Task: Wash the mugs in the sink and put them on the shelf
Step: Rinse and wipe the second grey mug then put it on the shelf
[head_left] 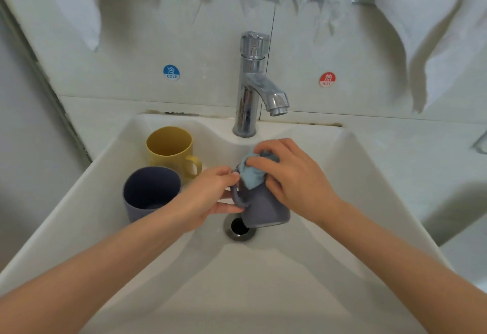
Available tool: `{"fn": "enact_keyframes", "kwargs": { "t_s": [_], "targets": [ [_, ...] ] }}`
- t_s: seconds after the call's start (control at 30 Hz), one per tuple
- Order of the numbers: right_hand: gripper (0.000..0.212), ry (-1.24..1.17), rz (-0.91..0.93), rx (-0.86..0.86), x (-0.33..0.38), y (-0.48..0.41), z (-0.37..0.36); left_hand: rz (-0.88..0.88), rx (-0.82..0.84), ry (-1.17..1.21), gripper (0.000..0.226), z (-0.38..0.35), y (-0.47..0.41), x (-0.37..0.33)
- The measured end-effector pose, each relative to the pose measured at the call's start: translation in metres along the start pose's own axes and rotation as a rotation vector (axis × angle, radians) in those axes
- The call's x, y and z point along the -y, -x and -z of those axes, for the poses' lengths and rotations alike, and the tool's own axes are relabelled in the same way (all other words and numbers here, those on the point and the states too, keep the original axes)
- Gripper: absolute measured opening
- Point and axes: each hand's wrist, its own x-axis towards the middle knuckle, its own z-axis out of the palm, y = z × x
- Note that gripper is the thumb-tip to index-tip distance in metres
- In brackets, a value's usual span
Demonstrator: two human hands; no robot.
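Steadiness matters: the left hand (210,198) pinches the grey mug (264,208) by its handle above the drain (238,229). The right hand (296,178), gripping the blue cloth (251,174), should twist deep inside.

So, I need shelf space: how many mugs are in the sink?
3. A yellow mug at back left of the sink, a dark blue mug in front of it, and a grey mug held over the drain.

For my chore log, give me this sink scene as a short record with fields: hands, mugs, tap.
left hand: holds the grey mug by its handle, tilted over the drain
right hand: holds the blue cloth at that mug's mouth
waiting: yellow mug and dark blue mug, upright, at the sink's left
faucet: no water seen running
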Motion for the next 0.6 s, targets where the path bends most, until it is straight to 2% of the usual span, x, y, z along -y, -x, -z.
{"fn": "enact_keyframes", "kwargs": {
  "t_s": [0.13, 0.23, 0.37, 0.53, 0.6],
  "targets": [
    [0.046, 0.002, -0.069, -0.027, -0.006, -0.001, 0.001, -0.015, -0.02, 0.025, 0.015, 0.002, 0.0, -0.003],
    [0.045, -0.091, 0.016, 0.082, -0.002, 0.004, 0.003, -0.005, -0.032, 0.036, 0.019, 0.005, 0.001, -0.005],
    [0.031, -0.23, 0.145, 0.229, 0.013, 0.008, 0.013, 0.017, -0.053, -0.008, 0.025, 0.008, 0.002, -0.005],
    [0.022, -0.251, 0.272, 0.251, 0.026, 0.011, 0.013, 0.037, -0.093, 0.054, 0.02, 0.01, 0.0, -0.006],
    [0.023, -0.191, 0.258, 0.167, 0.025, 0.009, 0.011, 0.049, -0.097, 0.113, 0.02, 0.012, 0.0, -0.009]
  ]
}}
